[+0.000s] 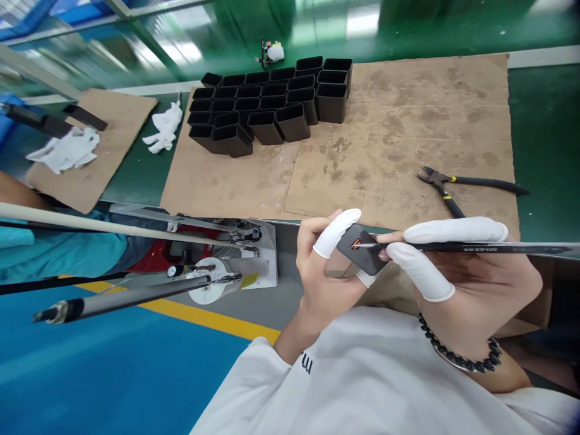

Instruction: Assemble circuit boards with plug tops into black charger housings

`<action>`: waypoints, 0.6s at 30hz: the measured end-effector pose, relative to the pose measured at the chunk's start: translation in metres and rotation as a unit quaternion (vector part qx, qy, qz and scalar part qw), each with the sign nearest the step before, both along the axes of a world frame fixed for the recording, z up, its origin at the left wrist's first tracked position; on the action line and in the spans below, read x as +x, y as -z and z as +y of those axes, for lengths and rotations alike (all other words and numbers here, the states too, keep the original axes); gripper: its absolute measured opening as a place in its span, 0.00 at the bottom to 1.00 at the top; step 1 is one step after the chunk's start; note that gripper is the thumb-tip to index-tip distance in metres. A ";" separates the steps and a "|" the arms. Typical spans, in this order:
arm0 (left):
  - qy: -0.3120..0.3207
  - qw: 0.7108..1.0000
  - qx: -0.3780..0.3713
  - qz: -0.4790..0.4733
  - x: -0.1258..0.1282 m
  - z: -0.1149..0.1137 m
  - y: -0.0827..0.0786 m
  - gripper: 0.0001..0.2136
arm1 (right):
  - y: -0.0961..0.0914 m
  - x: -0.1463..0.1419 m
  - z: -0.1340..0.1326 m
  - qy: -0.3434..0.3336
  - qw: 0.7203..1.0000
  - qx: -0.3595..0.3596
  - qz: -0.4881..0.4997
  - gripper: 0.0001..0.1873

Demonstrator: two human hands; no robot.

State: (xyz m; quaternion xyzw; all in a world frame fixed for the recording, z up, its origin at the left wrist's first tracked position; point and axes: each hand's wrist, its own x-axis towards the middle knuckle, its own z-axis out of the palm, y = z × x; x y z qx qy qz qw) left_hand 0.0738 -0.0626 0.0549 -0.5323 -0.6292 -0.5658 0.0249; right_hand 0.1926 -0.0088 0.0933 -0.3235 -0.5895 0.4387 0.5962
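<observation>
My left hand (324,266) wears white finger cots and is closed around a small black plastic housing (365,252). A small opening with orange metal inside shows in the housing's end face. My right hand (462,263), also in white finger cots, grips black tweezers (480,247) seen edge-on. Their thin tip reaches the opening; how deep it goes I cannot tell. Diagonal cutters (437,178) with black handles lie on the cardboard just beyond my right hand, jaws apart.
Several open black housings (260,103) stand in rows on the cardboard sheet (385,133). Behind them lies a small wired component (273,52). Gloves (164,125) lie to the left. Near a person's sleeve (58,248) stands a white cylinder with a gauge (208,281).
</observation>
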 end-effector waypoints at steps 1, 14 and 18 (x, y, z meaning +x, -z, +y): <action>0.000 1.000 0.001 0.000 0.000 0.000 0.000 0.24 | 0.000 -0.001 0.000 -0.003 1.000 0.002 0.001 0.18; 0.003 1.000 0.003 -0.006 -0.005 -0.003 0.003 0.24 | -0.010 -0.005 -0.009 0.002 0.999 -0.045 -0.017 0.19; 0.003 1.000 0.000 -0.006 -0.006 -0.004 0.004 0.24 | -0.006 -0.009 -0.008 0.014 1.000 -0.004 0.024 0.20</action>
